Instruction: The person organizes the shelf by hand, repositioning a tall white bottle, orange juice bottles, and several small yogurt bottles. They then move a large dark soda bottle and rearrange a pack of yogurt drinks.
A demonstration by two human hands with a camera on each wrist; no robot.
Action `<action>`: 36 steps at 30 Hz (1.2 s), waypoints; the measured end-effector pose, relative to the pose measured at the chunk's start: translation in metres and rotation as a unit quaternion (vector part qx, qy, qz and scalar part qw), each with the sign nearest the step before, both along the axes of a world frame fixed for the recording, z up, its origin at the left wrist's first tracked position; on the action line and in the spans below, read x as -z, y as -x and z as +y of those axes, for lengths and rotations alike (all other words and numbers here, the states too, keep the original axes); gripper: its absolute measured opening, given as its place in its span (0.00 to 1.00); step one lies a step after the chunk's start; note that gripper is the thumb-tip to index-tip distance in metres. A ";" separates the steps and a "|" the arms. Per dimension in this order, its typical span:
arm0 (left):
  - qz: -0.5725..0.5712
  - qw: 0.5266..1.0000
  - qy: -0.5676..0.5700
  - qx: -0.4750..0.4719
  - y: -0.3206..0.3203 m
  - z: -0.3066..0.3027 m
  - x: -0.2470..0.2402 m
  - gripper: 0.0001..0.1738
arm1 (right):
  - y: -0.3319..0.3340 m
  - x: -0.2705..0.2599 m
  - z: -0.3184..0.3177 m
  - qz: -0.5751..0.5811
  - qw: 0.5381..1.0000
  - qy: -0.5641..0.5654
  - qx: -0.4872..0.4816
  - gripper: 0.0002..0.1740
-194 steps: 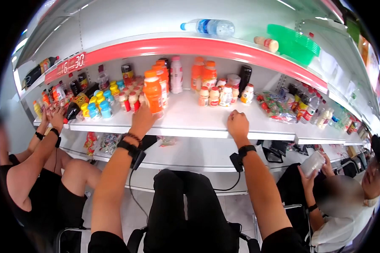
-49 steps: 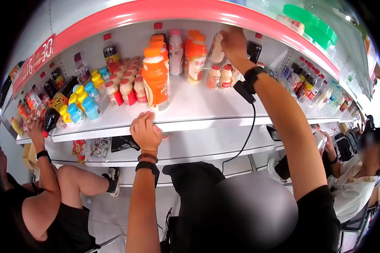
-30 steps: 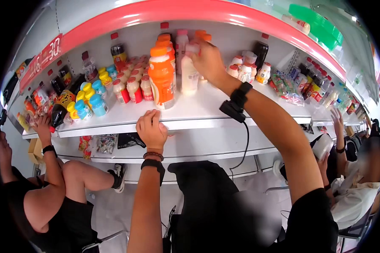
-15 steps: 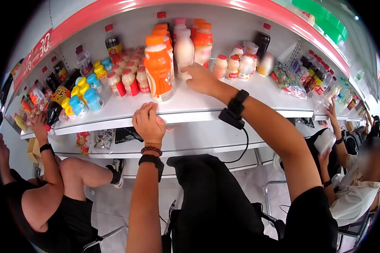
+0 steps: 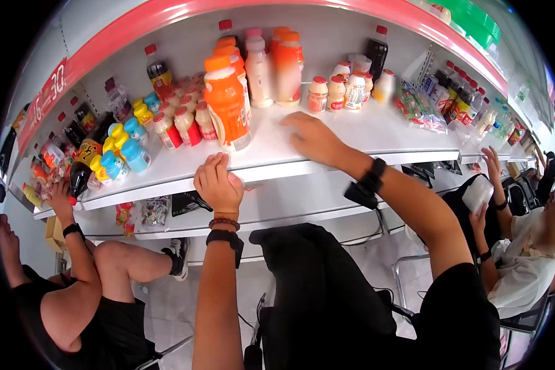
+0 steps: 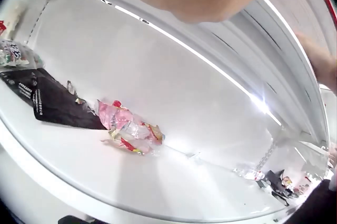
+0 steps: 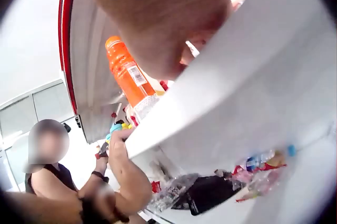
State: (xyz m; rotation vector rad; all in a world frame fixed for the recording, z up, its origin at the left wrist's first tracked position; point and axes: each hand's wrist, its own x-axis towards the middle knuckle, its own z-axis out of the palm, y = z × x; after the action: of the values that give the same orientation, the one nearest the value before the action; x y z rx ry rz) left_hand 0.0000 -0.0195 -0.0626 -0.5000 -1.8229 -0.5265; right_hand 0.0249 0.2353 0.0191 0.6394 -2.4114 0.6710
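Bottles (image 5: 261,75) stand beyond loosely open right hand (image 5: 316,139); relaxed left hand (image 5: 220,184) rests on shelf edge (image 5: 271,171); both empty.

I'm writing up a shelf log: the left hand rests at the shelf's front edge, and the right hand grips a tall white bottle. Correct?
Not quite: the right hand holds nothing. The head view shows it over the shelf, apart from the tall white bottle. The left hand does rest at the shelf's front edge.
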 end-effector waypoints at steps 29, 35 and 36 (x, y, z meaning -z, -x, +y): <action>-0.280 0.690 -0.018 0.668 -0.323 0.053 -0.220 0.15 | -0.036 0.006 0.091 0.069 0.964 -0.051 0.251 0.12; -0.278 0.479 -0.040 0.831 -0.348 0.081 -0.232 0.16 | -0.040 0.003 0.090 0.058 0.957 -0.049 0.281 0.12; -0.283 0.472 -0.040 0.834 -0.348 0.083 -0.230 0.16 | -0.039 0.005 0.089 0.065 0.955 -0.046 0.286 0.12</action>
State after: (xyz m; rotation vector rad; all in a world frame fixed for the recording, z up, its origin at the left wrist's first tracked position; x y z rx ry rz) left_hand 0.3480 0.0633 0.1672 -2.2643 -1.1563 -2.2705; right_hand 0.0641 0.3244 0.0144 -0.0023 -2.3440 0.2628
